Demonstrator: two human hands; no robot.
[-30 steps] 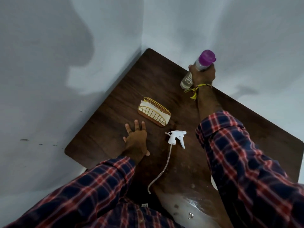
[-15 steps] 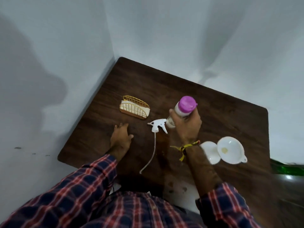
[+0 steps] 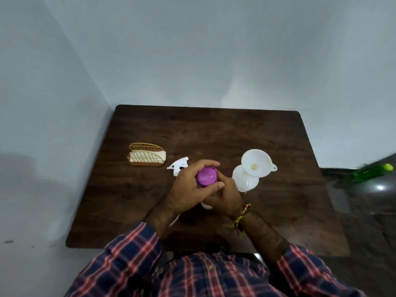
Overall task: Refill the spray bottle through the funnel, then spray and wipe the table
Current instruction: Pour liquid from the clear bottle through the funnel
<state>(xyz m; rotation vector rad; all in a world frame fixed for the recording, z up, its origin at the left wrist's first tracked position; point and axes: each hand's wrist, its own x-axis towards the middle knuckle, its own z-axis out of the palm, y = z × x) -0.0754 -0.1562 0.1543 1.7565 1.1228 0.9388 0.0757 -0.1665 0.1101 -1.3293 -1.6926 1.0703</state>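
Left hand [image 3: 188,189] fingers wrap the purple cap [image 3: 207,176], right hand [image 3: 225,198] grips the refill bottle [image 3: 206,205]; twist slow, keep it upright.

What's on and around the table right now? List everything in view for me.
Table: 1, dark brown wood, against the wall corner.
Napkin holder: 1, gold wire with white napkins, table's left side.
Spray trigger head: 1, white, lying beside the holder, tube partly hidden.
Refill bottle: 1, purple cap, pale body mostly hidden, centre.
Funnel: 1, white, seated in the spray bottle.
Spray bottle: 1, white, right of centre.
Green bottle: 1, blurred, off the table at far right.
Left hand: fingers around the cap.
Right hand: gripping the bottle body.
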